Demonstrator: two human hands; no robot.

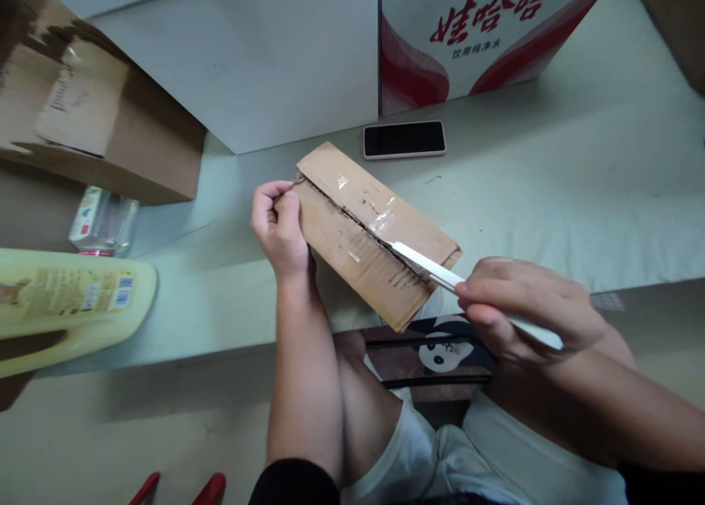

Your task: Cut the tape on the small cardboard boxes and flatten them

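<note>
"Dark sleeves [294, 483] come closest to the camera, with bare forearms [305, 387] reaching forward above pale shorts [385, 461]."

"And where do the arms lead?"

"To a folded piece of brown cardboard [352, 252], set slantwise above the near edge of a table [551, 189] with a pale green cover. One corner points toward that edge; whether the piece is lifted or resting, I cannot tell."

"How are the hands?"

"The left hand [283, 230] pinches the cardboard at its left end, thumb on top, fingers curled. The right hand [529, 303] is closed around a slim white tool [421, 260], its tip at a dark, ragged split that runs the length of the piece (shiny bits of clear tape cling nearby)."

"What else is around?"

"Just beyond the cardboard lies a phone [405, 139], its screen black. Behind it, toward the table's far side, stand a large white box [275, 64] and a red-and-white carton [457, 68]. Toward the left end are a brown box [157, 142], a clear bottle [110, 222] and, by the near edge, a yellow bottle [82, 285] with a label."

"And below?"

"Past the near edge, between the knees, a panda picture [440, 351]; at lower left, two red shapes [209, 490], cut off by the view."
</note>
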